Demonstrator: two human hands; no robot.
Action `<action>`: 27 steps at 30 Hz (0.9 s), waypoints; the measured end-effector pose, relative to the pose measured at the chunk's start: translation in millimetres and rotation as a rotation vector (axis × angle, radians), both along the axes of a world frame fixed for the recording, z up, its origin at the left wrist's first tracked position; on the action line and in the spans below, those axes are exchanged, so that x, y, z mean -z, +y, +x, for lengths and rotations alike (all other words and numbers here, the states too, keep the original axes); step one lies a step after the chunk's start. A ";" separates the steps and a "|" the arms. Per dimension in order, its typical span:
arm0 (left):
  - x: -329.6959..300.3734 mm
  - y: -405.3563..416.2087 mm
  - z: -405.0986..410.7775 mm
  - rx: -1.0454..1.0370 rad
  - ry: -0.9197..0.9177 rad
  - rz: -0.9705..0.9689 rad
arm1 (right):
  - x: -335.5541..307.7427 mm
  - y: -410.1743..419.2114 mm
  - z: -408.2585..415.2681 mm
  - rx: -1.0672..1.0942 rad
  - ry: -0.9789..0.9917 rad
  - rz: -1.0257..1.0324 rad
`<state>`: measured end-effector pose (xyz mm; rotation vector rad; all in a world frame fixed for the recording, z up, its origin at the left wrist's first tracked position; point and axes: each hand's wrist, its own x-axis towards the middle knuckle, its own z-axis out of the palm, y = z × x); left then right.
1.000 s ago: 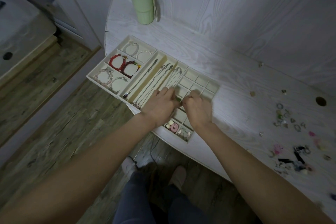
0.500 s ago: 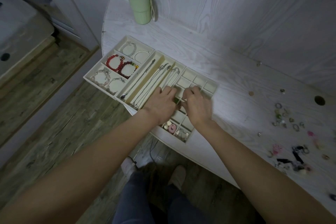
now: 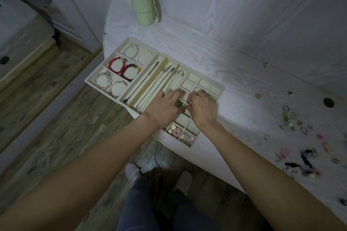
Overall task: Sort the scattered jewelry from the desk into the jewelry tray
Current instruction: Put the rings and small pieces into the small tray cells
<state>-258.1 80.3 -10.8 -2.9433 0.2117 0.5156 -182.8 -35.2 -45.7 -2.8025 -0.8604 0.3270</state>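
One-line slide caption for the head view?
Both hands, left hand and right hand, work over the small-compartment jewelry tray; loose rings wait on the desk.
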 end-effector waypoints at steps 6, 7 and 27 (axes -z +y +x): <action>0.4 -0.3 -1.0 -0.055 0.008 -0.046 | -2.1 -5.2 -1.8 0.023 0.034 0.050; 1.2 -0.3 -1.6 -0.057 0.003 -0.046 | -2.4 -5.7 -1.7 0.025 0.036 0.051; -15.6 -25.2 33.5 -0.287 -0.084 -0.230 | -3.8 -74.2 33.2 0.238 0.185 0.253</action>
